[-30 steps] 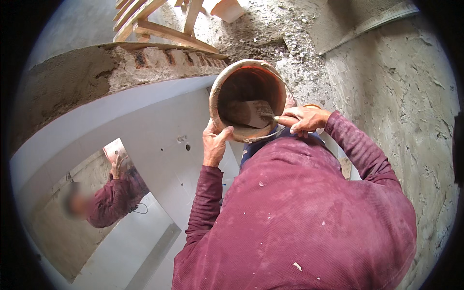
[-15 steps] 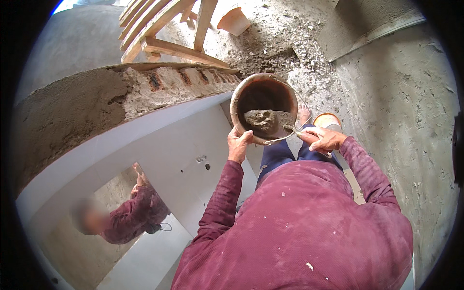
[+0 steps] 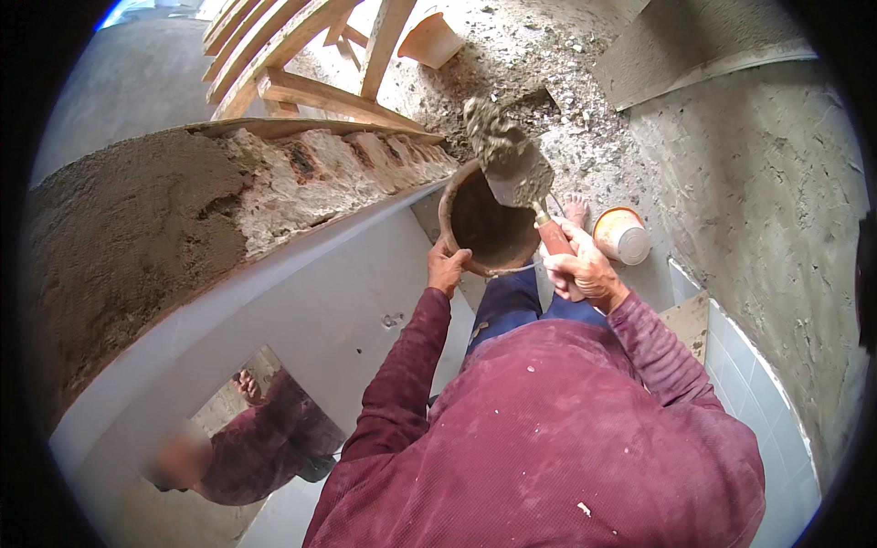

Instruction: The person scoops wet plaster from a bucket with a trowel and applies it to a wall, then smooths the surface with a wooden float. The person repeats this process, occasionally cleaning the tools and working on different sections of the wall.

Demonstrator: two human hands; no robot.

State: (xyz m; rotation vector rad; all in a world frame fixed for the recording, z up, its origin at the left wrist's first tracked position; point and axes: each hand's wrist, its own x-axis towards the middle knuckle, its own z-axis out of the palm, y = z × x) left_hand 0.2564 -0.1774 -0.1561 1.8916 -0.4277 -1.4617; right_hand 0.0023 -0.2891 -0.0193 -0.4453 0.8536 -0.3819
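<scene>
My left hand is closed on the rim of a mortar-stained bucket, thumb over the edge. The bucket tips so that its dark inside shows. Wrapped round the wooden handle of a trowel is my right hand. A lump of wet grey mortar lies on the trowel's blade, above the bucket's far rim. Part of the bucket's opening is hidden behind the blade.
On the left runs a wall top with rough mortar and a white panel with a mirror. Wooden slats lean beyond it. An orange-rimmed bucket stands near my bare foot; another bucket lies far off. A rough plastered wall rises at right.
My right hand has lifted the trowel with its mortar out of the bucket and swung it up and leftward. The left hand still holds the bucket. The view has shifted slightly.
</scene>
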